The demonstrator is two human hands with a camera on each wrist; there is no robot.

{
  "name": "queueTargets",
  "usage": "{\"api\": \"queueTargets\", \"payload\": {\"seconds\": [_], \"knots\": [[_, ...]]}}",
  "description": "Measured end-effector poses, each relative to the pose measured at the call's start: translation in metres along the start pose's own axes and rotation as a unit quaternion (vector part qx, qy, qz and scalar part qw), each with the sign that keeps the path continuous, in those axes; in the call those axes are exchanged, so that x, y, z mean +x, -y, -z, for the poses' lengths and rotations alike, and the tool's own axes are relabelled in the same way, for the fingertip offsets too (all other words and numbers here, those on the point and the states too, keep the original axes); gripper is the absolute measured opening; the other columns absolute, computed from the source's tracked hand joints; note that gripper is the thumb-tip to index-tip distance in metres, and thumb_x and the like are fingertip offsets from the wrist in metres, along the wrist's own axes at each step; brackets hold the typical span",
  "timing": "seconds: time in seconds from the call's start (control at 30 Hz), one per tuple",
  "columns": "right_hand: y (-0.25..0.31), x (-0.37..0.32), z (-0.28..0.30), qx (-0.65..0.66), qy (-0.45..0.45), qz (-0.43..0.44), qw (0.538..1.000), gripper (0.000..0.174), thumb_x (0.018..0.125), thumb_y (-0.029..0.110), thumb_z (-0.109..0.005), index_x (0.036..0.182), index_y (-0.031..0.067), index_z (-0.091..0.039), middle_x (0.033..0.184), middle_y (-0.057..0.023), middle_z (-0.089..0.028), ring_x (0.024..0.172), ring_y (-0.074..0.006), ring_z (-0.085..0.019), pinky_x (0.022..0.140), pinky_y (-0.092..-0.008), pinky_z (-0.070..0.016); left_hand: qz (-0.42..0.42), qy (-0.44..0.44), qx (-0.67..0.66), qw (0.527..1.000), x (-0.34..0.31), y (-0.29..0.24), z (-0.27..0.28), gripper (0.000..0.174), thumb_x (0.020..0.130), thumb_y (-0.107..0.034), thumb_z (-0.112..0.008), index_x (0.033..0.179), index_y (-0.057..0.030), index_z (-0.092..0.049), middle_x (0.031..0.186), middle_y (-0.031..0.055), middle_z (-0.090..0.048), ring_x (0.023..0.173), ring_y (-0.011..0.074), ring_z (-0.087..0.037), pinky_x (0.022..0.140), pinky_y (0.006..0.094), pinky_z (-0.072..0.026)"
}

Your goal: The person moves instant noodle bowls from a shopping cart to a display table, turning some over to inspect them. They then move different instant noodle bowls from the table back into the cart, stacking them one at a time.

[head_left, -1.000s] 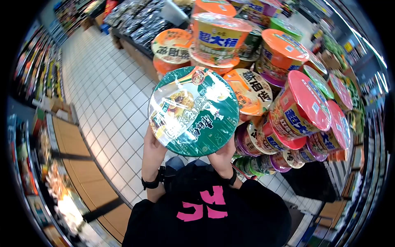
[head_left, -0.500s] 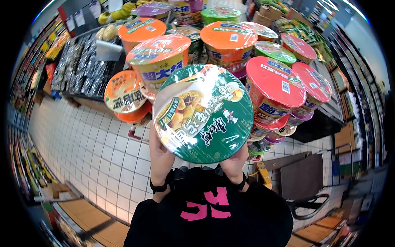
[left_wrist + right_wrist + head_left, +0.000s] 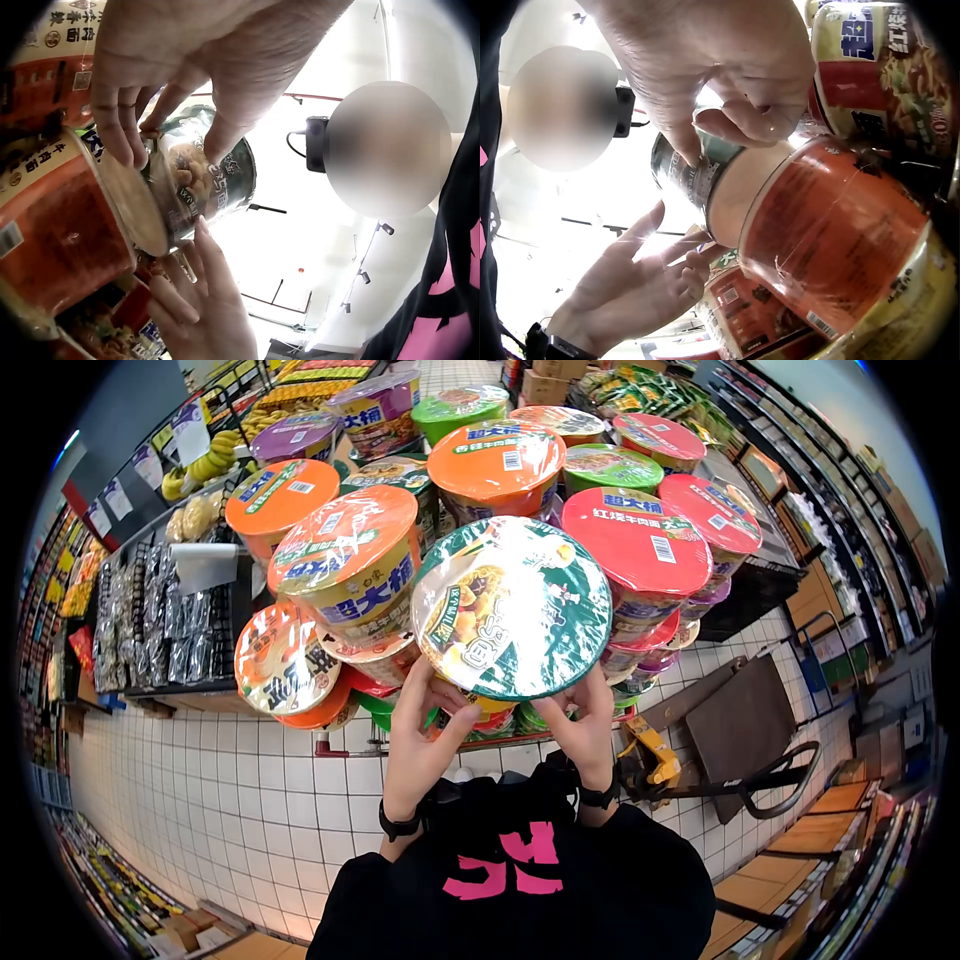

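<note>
A green-lidded instant noodle tub is before my chest, low against the front of a stack of noodle tubs. At its near left side is my left hand, thumb by the wall and fingers reaching under. My right hand holds the other side, thumb against the wall. The left wrist view has the green tub tilted, its base beside an orange tub. In the right wrist view the right thumb lies on the green tub, its pale base overlapping an orange tub.
Red-lidded tubs stand to the right, orange-lidded tubs to the left. Dark bagged goods lie on a counter at left. A pallet jack stands on the tiled floor at right. Bananas hang farther back.
My view has swung round to face the stack squarely. The green-lidded tub has moved away from my body toward the stack, and my fingers have spread, thumbs now showing below its rim.
</note>
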State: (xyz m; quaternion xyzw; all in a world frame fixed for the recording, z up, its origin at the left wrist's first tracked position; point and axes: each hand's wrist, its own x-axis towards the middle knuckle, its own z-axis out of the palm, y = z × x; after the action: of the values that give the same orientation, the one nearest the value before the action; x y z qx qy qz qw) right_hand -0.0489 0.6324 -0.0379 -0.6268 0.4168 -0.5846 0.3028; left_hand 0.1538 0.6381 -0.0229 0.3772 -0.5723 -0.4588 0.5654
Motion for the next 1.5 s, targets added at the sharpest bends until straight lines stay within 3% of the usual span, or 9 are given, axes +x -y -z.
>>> {"api": "queueTargets", "payload": {"seconds": [0.23, 0.43, 0.63, 0.83, 1.07, 1.17, 1.23, 1.37, 1.5], "knots": [[0.015, 0.009, -0.009, -0.057, -0.018, -0.057, 0.997, 0.09, 0.078, 0.008, -0.077, 0.151, -0.0031, -0.025, 0.088, -0.0017, -0.064, 0.049, -0.0006, -0.043, 0.045, -0.0176, -0.0314, 0.006, 0.049, 0.012, 0.999, 0.013, 0.007, 0.01, 0.07, 0.087, -0.007, -0.068, 0.145, 0.0097, -0.031, 0.129, 0.0158, -0.05, 0.086, 0.012, -0.059, 0.074, 0.0255, -0.0496], [0.006, 0.01, -0.013, -0.075, -0.03, -0.053, 0.995, 0.091, 0.077, 0.01, -0.078, 0.152, 0.0019, -0.026, 0.112, -0.0102, -0.065, 0.05, -0.0015, -0.042, 0.044, -0.0184, -0.0318, 0.028, 0.061, 0.011, 0.998, 0.017, 0.018, 0.015, 0.074, 0.088, -0.008, -0.068, 0.147, 0.0083, -0.028, 0.126, 0.0143, -0.051, 0.082, 0.0105, -0.057, 0.074, 0.025, -0.0488], [0.0, 0.008, -0.019, -0.105, -0.033, -0.071, 0.991, 0.09, 0.081, 0.015, -0.077, 0.153, 0.0027, -0.024, 0.093, -0.0052, -0.064, 0.049, -0.0021, -0.041, 0.044, -0.0198, -0.0312, 0.059, 0.08, -0.028, 0.995, 0.02, 0.013, 0.016, 0.078, 0.089, -0.01, -0.067, 0.151, 0.0038, -0.023, 0.092, 0.0057, -0.058, 0.076, 0.0083, -0.055, 0.073, 0.0226, -0.0447], [0.002, 0.009, -0.022, -0.095, -0.042, -0.07, 0.992, 0.089, 0.083, 0.014, -0.075, 0.153, 0.0034, -0.022, 0.088, -0.0022, -0.061, 0.05, -0.0013, -0.04, 0.045, -0.0193, -0.0313, 0.046, 0.086, -0.035, 0.995, 0.021, 0.019, 0.015, 0.079, 0.09, -0.009, -0.066, 0.152, 0.0025, -0.019, 0.089, 0.006, -0.059, 0.078, 0.0097, -0.056, 0.077, 0.0231, -0.0446], [0.005, 0.012, -0.027, -0.09, -0.063, -0.072, 0.991, 0.086, 0.084, 0.014, -0.073, 0.153, 0.0051, -0.024, 0.087, -0.0016, -0.061, 0.051, -0.0007, -0.039, 0.046, -0.0186, -0.0317, 0.048, 0.108, -0.043, 0.992, 0.018, 0.014, 0.022, 0.075, 0.091, -0.008, -0.063, 0.152, 0.0003, -0.021, 0.11, 0.0096, -0.061, 0.094, 0.0127, -0.061, 0.081, 0.026, -0.0468], [0.005, 0.011, -0.03, -0.119, -0.076, -0.083, 0.986, 0.082, 0.084, 0.013, -0.073, 0.152, 0.0043, -0.028, 0.099, -0.0055, -0.064, 0.052, -0.0005, -0.039, 0.047, -0.0183, -0.0323, 0.031, 0.12, -0.018, 0.992, 0.015, 0.019, 0.027, 0.068, 0.093, -0.005, -0.057, 0.152, 0.0009, -0.022, 0.111, 0.0122, -0.06, 0.092, 0.0118, -0.059, 0.079, 0.0254, -0.0476], [0.01, 0.01, -0.032, -0.141, -0.104, -0.058, 0.983, 0.074, 0.084, 0.012, -0.073, 0.148, 0.0035, -0.037, 0.117, -0.0105, -0.063, 0.053, -0.0012, -0.04, 0.047, -0.0182, -0.0342, 0.085, 0.138, -0.06, 0.985, 0.014, 0.017, 0.032, 0.065, 0.092, -0.005, -0.06, 0.149, 0.0, -0.029, 0.143, 0.0128, -0.042, 0.104, 0.0161, -0.061, 0.083, 0.0268, -0.0474], [0.035, 0.008, -0.022, -0.171, -0.13, -0.035, 0.976, 0.062, 0.084, 0.011, -0.072, 0.141, 0.0029, -0.048, 0.13, -0.0134, -0.058, 0.055, -0.0015, -0.043, 0.048, -0.0181, -0.0371, 0.028, 0.143, -0.061, 0.987, 0.012, 0.021, 0.038, 0.057, 0.091, -0.003, -0.058, 0.144, 0.0015, -0.036, 0.142, 0.0135, -0.043, 0.102, 0.0173, -0.061, 0.085, 0.0282, -0.0479], [0.067, -0.018, 0.009, -0.259, -0.201, -0.027, 0.944, 0.044, 0.083, 0.004, -0.07, 0.126, 0.006, -0.061, 0.117, -0.0084, -0.063, 0.055, -0.0032, -0.047, 0.048, -0.0183, -0.0382, 0.029, 0.159, -0.1, 0.982, 0.003, 0.018, 0.05, 0.04, 0.089, -0.002, -0.058, 0.128, 0.0024, -0.051, 0.121, 0.0135, -0.058, 0.098, 0.0166, -0.06, 0.087, 0.03, -0.0474]]}}
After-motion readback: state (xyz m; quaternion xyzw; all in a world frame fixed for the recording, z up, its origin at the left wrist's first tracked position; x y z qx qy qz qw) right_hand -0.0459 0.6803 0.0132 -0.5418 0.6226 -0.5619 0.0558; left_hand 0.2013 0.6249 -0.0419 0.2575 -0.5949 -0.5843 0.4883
